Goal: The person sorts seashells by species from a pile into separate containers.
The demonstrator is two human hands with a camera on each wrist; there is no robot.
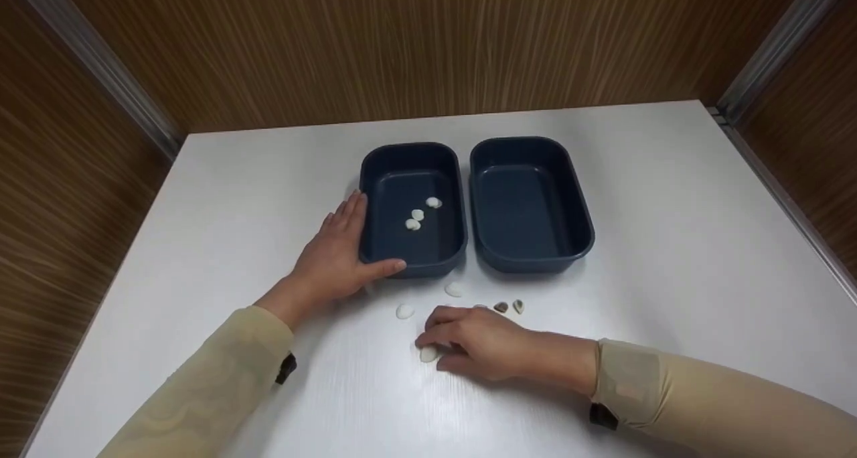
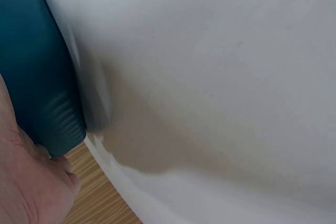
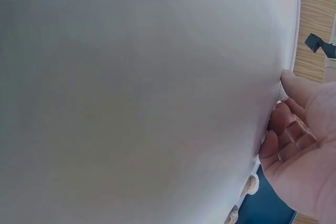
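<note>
In the head view my left hand (image 1: 333, 254) rests against the left side of the left dark blue bin (image 1: 462, 234), its fingers straight and the thumb along the near rim. Several white seashells (image 1: 418, 214) lie inside that bin. My right hand (image 1: 485, 343) is low over the white table, fingers curled, with a white seashell (image 1: 428, 355) between its fingertips and thumb. The right wrist view shows this shell (image 3: 282, 94) partly hidden there. Just beyond the right hand lie two brownish shells (image 1: 509, 307) and part of a pale one (image 1: 480, 306).
A second dark blue bin (image 1: 589, 234) stands to the right of the first, with a narrow gap between them. Two loose white shells, one nearer the bin (image 1: 454, 289) and one farther left (image 1: 404, 311), lie on the table (image 1: 669, 244). Wood-grain panels (image 1: 428, 49) enclose the table.
</note>
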